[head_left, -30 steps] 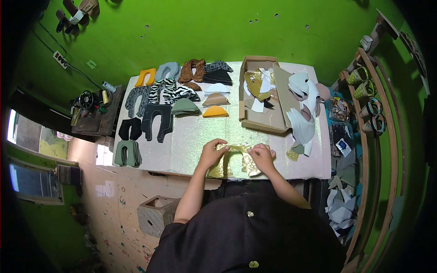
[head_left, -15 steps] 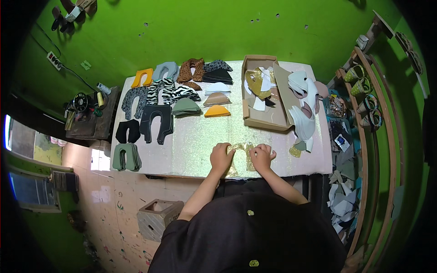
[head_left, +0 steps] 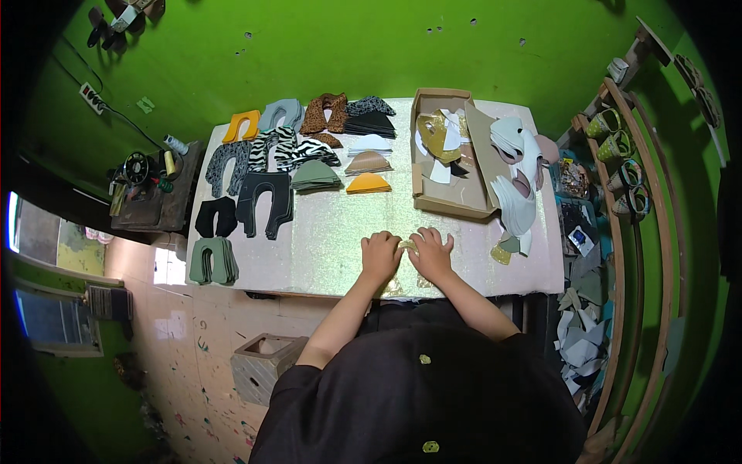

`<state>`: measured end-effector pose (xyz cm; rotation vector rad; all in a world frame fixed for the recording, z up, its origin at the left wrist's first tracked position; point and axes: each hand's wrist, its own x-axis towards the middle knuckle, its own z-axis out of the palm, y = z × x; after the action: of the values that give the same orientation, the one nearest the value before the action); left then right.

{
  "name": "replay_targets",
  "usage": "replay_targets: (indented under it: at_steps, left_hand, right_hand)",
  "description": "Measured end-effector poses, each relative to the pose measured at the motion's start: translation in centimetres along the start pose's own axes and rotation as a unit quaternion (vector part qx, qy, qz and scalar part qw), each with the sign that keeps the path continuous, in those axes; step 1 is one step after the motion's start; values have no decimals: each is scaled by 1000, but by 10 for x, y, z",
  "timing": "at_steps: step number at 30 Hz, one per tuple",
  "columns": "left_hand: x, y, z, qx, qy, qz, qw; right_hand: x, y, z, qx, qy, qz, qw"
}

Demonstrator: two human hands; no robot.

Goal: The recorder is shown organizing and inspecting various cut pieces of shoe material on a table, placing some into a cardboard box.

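A shiny gold U-shaped piece lies at the table's front edge, its curve away from me and its legs toward me. My left hand covers the left side of it, fingers bent and closed on the curve. Opposite, my right hand grips the right part of the curve, with its other fingers somewhat spread. Both thumbs nearly meet at the top of the arch. Most of the piece is hidden beneath the hands; the ends of its legs show below the palms.
Stacks of cut U-shaped pieces, such as dark green and black, fill the table's left. Half-round stacks, including orange, lie mid-table. Behind my right hand sits an open cardboard box with scraps; white pieces lie beside it.
My hands have moved closer together and slightly away from me, toward the top of the gold piece's curve. My right hand has shifted left off the right leg.
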<state>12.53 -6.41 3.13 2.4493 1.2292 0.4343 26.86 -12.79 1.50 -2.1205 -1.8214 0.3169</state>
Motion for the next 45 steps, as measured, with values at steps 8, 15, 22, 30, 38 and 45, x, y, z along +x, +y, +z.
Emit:
replay_targets:
  at_steps: [8, 15, 22, 30, 38, 45]
  left_hand:
    - [1, 5, 9, -14, 38, 35, 999]
    - [21, 11, 19, 6, 73, 41, 996]
    - [9, 4, 23, -17, -36, 105, 994]
    - [10, 3, 29, 52, -77, 114, 989]
    - [19, 28, 13, -43, -24, 85, 995]
    - [31, 53, -1, -119, 30, 117, 986]
  right_hand:
    - [1, 6, -4, -54, 30, 16, 998]
    - [7, 17, -9, -36, 64, 21, 997]
    - [-19, 29, -15, -53, -38, -22, 998]
    - [-25, 38, -26, -4, 0, 40, 999]
    - [-66, 94, -71, -55, 140, 296, 943]
    - [-87, 113, -72, -105, 141, 304, 936]
